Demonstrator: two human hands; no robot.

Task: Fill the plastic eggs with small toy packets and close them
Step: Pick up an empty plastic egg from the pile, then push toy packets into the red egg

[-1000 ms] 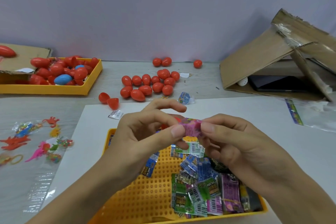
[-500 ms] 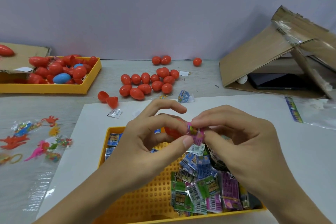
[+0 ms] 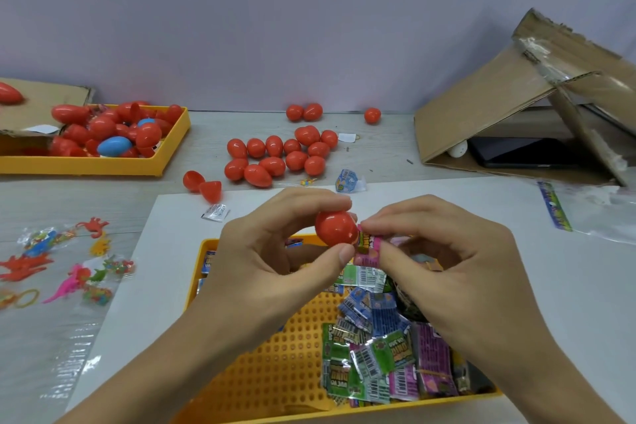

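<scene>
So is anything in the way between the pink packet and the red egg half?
Nothing visible is. The right hand pinches the pink packet right at the edge of the red egg half that the left hand holds. The two look like they touch, with no gap for anything to block.

A pale wood-grain table carries everything. A white sheet covers its near middle, and on the sheet sits a yellow perforated tray. On the bare top at far left stands a second yellow tray beside a flat piece of cardboard. A cluster of red plastic eggs lies mid-table, with two open egg halves in front of it. A clear bag of toy figures lies left; a torn cardboard box stands right, a clear plastic bag before it.
</scene>
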